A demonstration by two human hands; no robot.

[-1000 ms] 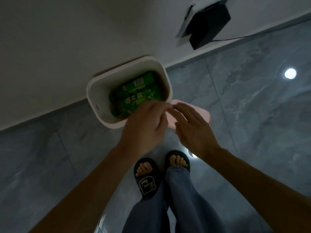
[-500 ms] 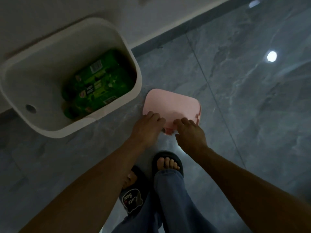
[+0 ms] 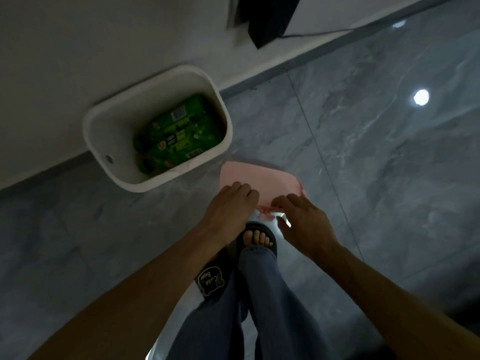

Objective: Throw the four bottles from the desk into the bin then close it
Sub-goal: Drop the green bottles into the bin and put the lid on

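Observation:
A white bin stands open on the floor against the wall. Green-labelled bottles lie inside it. Its pink lid lies flat on the grey floor just right of the bin. My left hand grips the lid's near left edge, fingers curled over it. My right hand holds the lid's near right edge, where a white tab shows under the fingers. Both hands hide the lid's near side.
My feet in black slippers stand right behind the lid. A white wall with a grey skirting runs behind the bin. A black object with a cable hangs on the wall at the top. The grey marble floor extends to the right.
My hands dropped from over the bin's rim to the pink lid on the floor and took hold of its near edge. The view has pulled back from the bin.

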